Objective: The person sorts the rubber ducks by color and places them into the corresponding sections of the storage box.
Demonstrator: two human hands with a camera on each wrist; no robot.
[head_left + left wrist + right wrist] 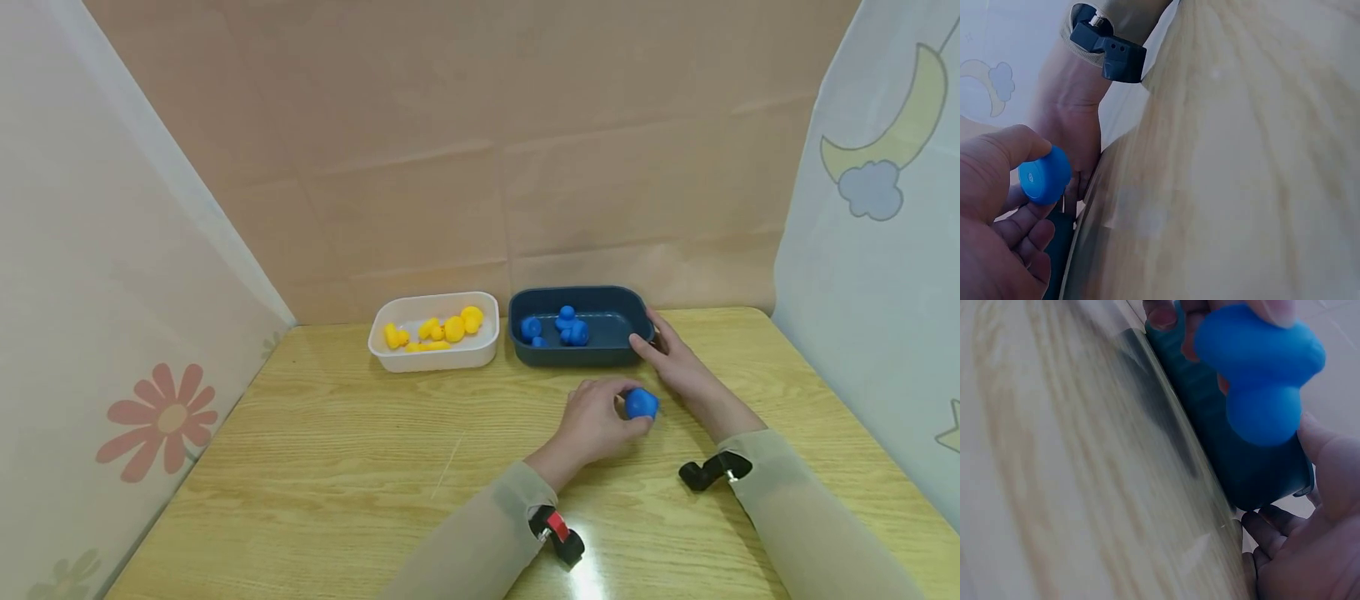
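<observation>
My left hand (596,421) pinches a blue rubber duck (641,404) between thumb and fingers, over the table in front of the dark blue bin (577,357). In the right wrist view the duck (1263,369) overlaps the bin's wall, its rounded head pointing down. My right hand (682,371) grips the bin's right end, thumb at the near rim and fingers around the far side. Several blue ducks (574,334) lie inside that bin, mostly toward its left half.
Left of the dark bin stands a white bin (442,360) with several yellow ducks (454,328) in it. Both bins sit at the back of the wooden table (337,467), by a brown paper wall (405,167). Printed white sheets (885,275) hang at the sides.
</observation>
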